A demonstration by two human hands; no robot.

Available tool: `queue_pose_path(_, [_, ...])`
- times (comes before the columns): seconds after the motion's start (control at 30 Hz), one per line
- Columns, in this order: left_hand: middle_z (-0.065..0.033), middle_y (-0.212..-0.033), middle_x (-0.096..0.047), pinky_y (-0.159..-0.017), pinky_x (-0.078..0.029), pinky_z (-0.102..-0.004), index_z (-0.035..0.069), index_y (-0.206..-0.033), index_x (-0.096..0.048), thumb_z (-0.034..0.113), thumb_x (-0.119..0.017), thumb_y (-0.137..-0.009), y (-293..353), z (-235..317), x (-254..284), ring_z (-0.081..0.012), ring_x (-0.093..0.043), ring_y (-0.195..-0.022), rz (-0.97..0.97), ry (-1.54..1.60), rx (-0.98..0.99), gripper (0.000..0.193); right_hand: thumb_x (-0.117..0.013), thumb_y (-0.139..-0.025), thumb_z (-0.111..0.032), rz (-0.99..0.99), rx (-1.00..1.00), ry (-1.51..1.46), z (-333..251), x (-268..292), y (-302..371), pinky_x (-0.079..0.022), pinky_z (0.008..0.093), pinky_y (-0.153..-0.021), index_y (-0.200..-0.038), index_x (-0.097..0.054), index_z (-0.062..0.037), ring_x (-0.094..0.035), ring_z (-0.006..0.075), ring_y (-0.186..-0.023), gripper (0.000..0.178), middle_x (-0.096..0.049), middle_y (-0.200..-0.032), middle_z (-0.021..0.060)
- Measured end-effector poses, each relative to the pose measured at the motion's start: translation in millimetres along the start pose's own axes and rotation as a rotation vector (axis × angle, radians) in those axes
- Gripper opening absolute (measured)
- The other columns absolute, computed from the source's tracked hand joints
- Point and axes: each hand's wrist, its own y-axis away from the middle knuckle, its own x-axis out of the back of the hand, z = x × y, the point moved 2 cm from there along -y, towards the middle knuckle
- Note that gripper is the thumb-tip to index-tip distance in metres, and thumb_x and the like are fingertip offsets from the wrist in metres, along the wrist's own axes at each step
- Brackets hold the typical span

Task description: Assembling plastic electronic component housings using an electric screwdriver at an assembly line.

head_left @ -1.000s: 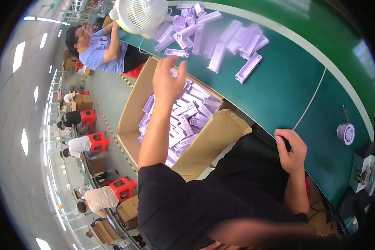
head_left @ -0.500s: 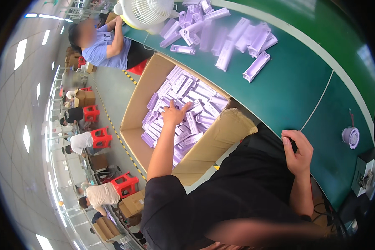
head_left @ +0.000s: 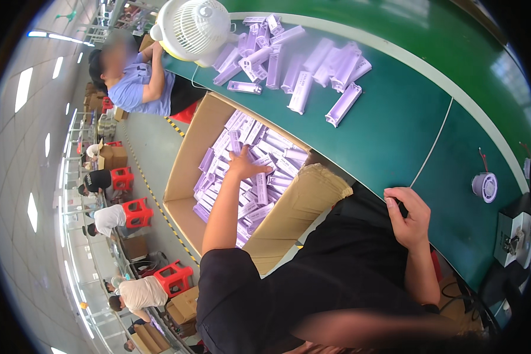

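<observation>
My left hand [head_left: 246, 165] reaches down into a large cardboard box [head_left: 186, 171] of lilac plastic housings [head_left: 259, 187]. Its thumb is stretched away from the fingers, and the hand is open over the heap. One upright lilac housing [head_left: 235, 141] stands right at the fingertips; whether they touch it is hard to see. My right hand [head_left: 410, 215] rests at the near edge of the green table [head_left: 389, 147]. Its fingers are loosely bent, with a gap to the thumb and nothing visible between them.
More lilac housings [head_left: 301, 91] are heaped on the table beside a white fan [head_left: 200, 26]. A round lilac part with wires [head_left: 485, 187] lies at the right, near a metal fixture [head_left: 513, 239]. A co-worker [head_left: 137, 82] sits beyond the box; red stools [head_left: 137, 212] stand left.
The whole view has shifted slightly. In the box, my left hand's thumb points out more sideways, and a housing now stands upright by its fingertips. The right hand stays at the table edge.
</observation>
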Motion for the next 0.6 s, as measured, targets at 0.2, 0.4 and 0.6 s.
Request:
queue_pose_path(0.2, [-0.0459,-0.153,-0.036,-0.119,-0.041,-0.0505,0.006,-0.148,-0.058,0.070,-0.085,-0.070,5,-9,-12,-0.0557,-0.043,-0.143,0.229,0.237,-0.107,0.104,-0.071,-0.090,0.004,0.005,0.003,0.001,2,0,1,-0.056,0.0331,-0.077,-0.104,-0.073,-0.0002,-0.073,0.0270,-0.085,0.014,-0.074,-0.096,0.0138])
queue_pose_path(0.4, [-0.0425,-0.158,-0.031,-0.117,-0.044,-0.0506,0.005,-0.147,-0.058,0.072,-0.086,-0.067,17,13,-25,-0.0559,-0.046,-0.140,0.421,0.179,-0.015,0.109,-0.071,-0.090,0.004,-0.002,0.003,0.014,3,0,-2,-0.056,0.0333,-0.076,-0.103,-0.073,0.0000,-0.072,0.0272,-0.085,0.014,-0.074,-0.096,0.0139])
queue_pose_path(0.6, [-0.0356,-0.150,-0.044,-0.112,-0.049,-0.0466,0.001,-0.135,-0.065,0.057,-0.094,-0.064,12,3,-18,-0.0475,-0.054,-0.134,0.464,0.315,-0.082,0.095,-0.072,-0.090,0.003,0.009,0.013,0.025,-6,5,-4,-0.057,0.0342,-0.076,-0.103,-0.073,-0.0004,-0.073,0.0292,-0.086,0.014,-0.074,-0.096,0.0148])
